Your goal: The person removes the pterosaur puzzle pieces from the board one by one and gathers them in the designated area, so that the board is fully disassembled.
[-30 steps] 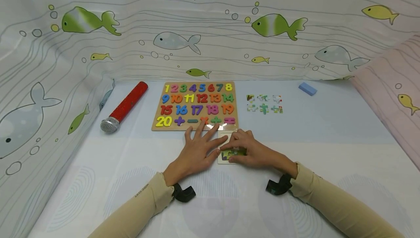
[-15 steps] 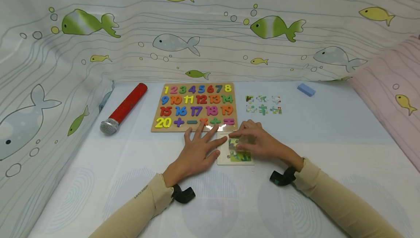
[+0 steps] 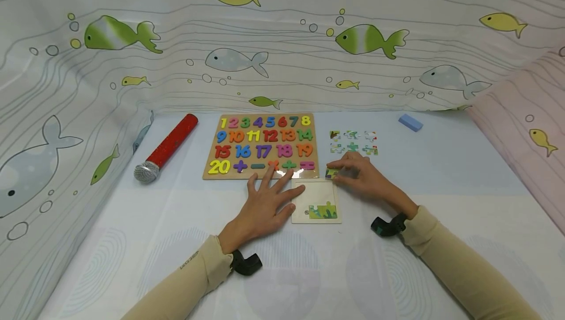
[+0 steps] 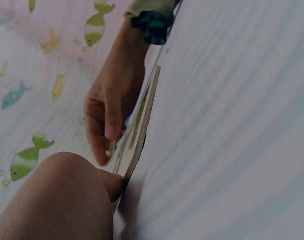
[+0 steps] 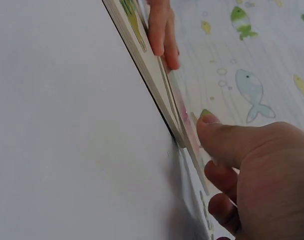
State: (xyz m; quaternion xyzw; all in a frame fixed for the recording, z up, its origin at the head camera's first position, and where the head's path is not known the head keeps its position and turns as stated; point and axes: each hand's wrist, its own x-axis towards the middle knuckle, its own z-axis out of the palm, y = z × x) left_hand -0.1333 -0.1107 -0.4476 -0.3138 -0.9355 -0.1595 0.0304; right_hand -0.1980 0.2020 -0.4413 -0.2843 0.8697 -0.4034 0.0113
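Between thumb and fingers, my right hand pinches a small green jigsaw piece just beyond the upper right corner of a pale wooden puzzle tray. Joined green jigsaw pieces lie in the tray's lower right part; the rest of its bed is bare. My left hand lies spread flat, thumb and index finger over the tray's left side, other fingertips on the bottom row of a number board. In the right wrist view, a green tip of the held piece shows above the thumb.
Several loose jigsaw pieces lie in two rows behind my right hand. A blue block sits at the back right, and a red microphone with a silver head lies at the left. Fish-patterned cloth rises behind the table.
My right hand has lifted the jigsaw piece from the tray and carried it up and right, past the tray's corner. The bare bed now shows. My left hand has stayed in place.
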